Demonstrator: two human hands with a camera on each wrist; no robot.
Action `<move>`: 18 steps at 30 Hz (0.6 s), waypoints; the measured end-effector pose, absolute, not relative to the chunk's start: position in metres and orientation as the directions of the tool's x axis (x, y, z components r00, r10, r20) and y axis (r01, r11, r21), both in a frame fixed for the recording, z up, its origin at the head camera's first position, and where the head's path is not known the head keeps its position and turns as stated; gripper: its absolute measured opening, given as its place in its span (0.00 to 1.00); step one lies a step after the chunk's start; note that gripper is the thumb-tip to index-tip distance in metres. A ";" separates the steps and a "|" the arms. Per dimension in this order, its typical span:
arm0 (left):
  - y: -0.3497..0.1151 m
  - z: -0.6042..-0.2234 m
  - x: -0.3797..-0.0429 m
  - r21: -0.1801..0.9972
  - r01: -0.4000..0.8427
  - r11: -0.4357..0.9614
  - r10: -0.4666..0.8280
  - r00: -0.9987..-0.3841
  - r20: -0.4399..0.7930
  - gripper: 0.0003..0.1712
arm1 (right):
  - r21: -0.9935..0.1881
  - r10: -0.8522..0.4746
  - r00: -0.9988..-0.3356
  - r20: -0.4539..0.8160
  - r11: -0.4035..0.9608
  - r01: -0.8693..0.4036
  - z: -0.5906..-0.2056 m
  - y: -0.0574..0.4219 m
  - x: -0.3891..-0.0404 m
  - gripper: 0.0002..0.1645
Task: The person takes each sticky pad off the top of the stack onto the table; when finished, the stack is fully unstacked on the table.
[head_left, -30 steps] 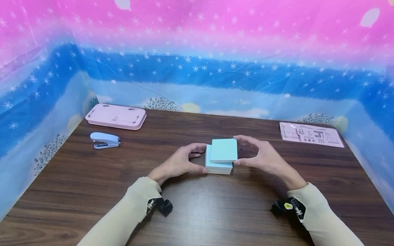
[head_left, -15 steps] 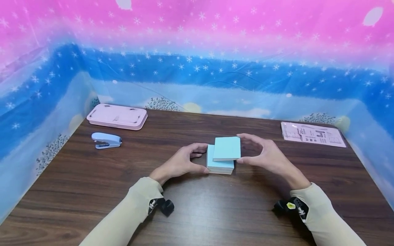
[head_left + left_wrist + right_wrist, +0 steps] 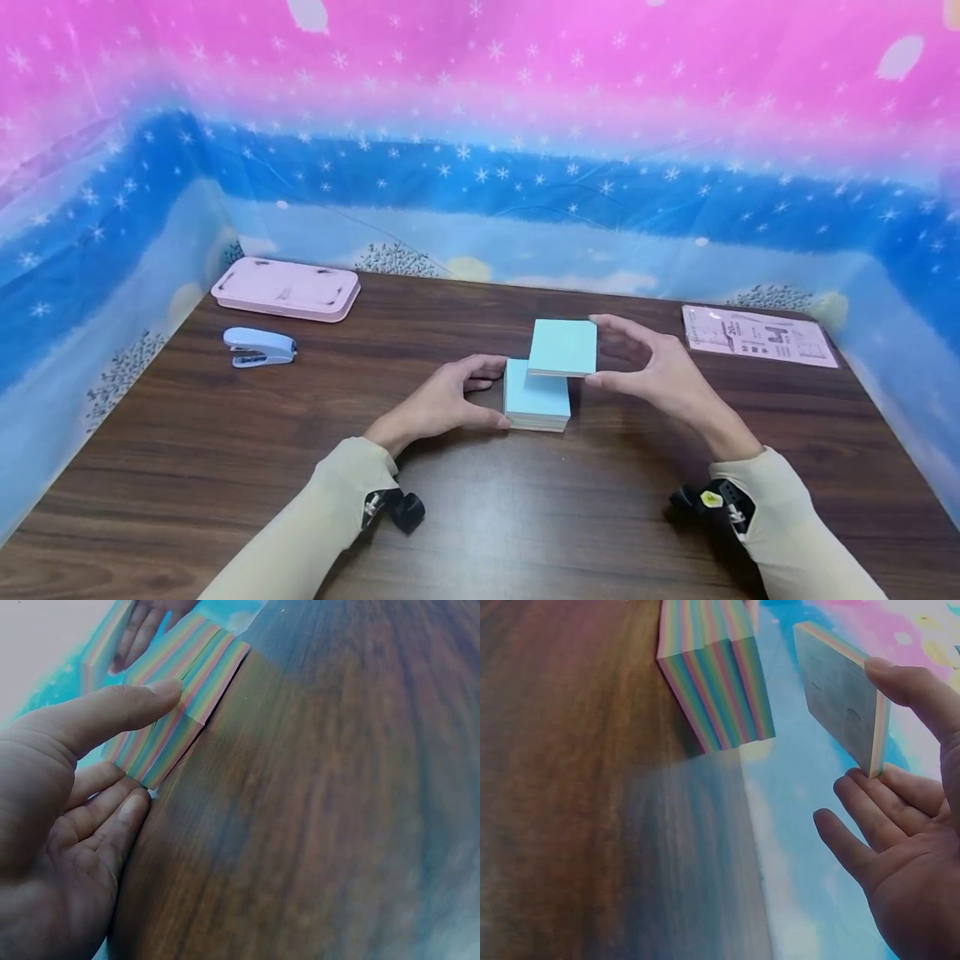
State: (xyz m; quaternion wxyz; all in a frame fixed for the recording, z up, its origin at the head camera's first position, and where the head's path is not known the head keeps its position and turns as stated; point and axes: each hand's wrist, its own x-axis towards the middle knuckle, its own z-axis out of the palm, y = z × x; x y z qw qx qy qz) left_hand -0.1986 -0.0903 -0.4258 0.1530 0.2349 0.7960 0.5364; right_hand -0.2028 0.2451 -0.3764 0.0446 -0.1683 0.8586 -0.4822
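Note:
In the head view my right hand (image 3: 660, 371) pinches a light-green sticky note pad (image 3: 562, 346) at its right corners, between thumb and fingers. The right wrist view shows this pad's (image 3: 840, 697) greyish underside, raised apart from the stack. Below and to its left stands a stack of sticky note pads (image 3: 536, 400) on the table, with a pale blue-green top. Rainbow-striped edges show on the stack (image 3: 716, 682) in the right wrist view. My left hand (image 3: 446, 400) holds the stack's left side, thumb (image 3: 131, 709) at the front and fingers behind.
A pink pencil case (image 3: 285, 287) lies at the back left of the wooden table (image 3: 480, 517), with a light-blue stapler (image 3: 258, 346) in front of it. A flat pink printed packet (image 3: 757, 335) lies at the back right. Patterned cloth (image 3: 480, 175) walls in the table.
My right hand has lifted the sticky note pad up and to the right, off the stack, uncovering more of the stack's top. My left hand keeps its hold on the stack.

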 end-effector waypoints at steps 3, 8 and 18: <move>-0.091 -0.425 -0.198 0.925 0.201 0.322 0.533 -0.846 -0.002 0.49 | -0.842 -0.324 -0.940 0.106 0.474 -0.258 -0.373 0.244 -0.206 0.49; -0.092 -0.425 -0.198 0.924 0.203 0.325 0.528 -0.849 0.000 0.49 | -0.839 -0.299 -0.943 0.147 0.467 -0.279 -0.367 0.241 -0.215 0.48; -0.090 -0.426 -0.199 0.926 0.197 0.322 0.532 -0.846 -0.005 0.49 | -0.848 -0.268 -0.952 0.151 0.460 -0.264 -0.360 0.238 -0.231 0.49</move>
